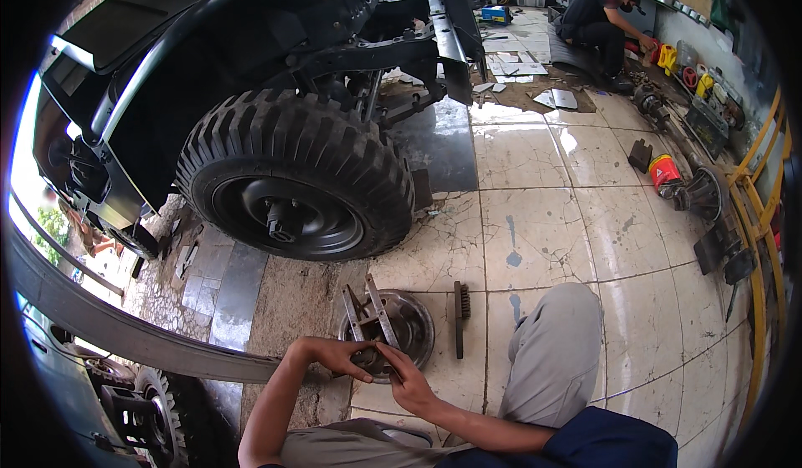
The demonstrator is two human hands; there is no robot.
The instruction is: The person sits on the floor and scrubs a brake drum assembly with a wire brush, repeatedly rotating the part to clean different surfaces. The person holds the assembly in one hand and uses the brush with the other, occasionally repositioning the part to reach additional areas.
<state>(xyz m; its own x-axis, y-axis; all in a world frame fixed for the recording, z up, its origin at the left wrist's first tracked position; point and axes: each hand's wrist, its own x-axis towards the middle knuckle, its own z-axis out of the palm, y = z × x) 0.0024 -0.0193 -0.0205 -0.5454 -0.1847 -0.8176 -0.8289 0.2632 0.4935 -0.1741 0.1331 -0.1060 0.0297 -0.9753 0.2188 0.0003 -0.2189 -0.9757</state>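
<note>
- The left hand (338, 358) rests on the near rim of a round metal hub part (393, 328) that lies on the tiled floor (551, 217); its fingers are curled narrow on the rim, but I cannot tell if they really grip it.
- The right hand (407, 380) touches the same near rim of the hub part, just beside the left hand, with its fingers bent and pressing on a small piece there; what they pinch is too small to tell.
- Two flat metal bars (368, 309) lean across the left side of the hub part.
- A wire brush (459, 318) lies on the floor just to the right of the hub part.
- The person's knee in grey trousers (555, 347) is further right of the hub part.
- A black off-road wheel (292, 184) on a dark vehicle (251, 42) stands behind the hub part, near it.
- Far behind the hub part, another person (597, 25) in dark clothes crouches by the wall.
- A red container (665, 170) stands well apart, to the right and behind the hub part.
</note>
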